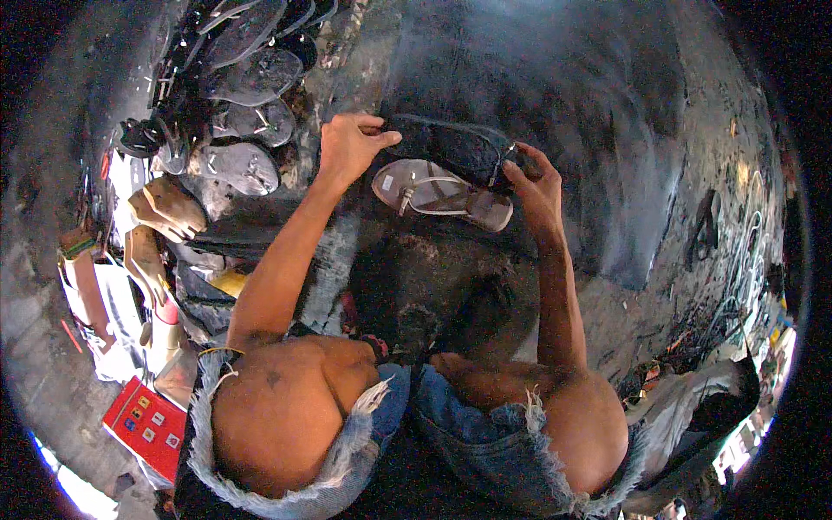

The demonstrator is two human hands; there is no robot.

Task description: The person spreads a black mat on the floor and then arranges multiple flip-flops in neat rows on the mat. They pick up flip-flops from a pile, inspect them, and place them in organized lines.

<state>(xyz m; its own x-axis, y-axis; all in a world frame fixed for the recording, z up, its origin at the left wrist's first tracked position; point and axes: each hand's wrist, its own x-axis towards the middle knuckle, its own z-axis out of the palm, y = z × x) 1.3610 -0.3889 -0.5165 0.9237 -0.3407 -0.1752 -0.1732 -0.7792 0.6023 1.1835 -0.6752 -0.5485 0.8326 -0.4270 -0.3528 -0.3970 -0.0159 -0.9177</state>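
Observation:
A long, black, sole-shaped piece is stretched between my two hands in front of me. My left hand pinches its left end between thumb and fingers. At the other end, my right hand grips the piece's right edge, fingers curled on top. Just nearer to me lies a brown sandal with pale straps, its right part beside my right hand. Part of the sandal's far edge is covered by the black piece.
A large black sheet spreads across the ground ahead. Several dark flip-flops and a grey sole lie at the far left. Wooden foot-shaped forms and a red box stand at left. Loose wires lie at right.

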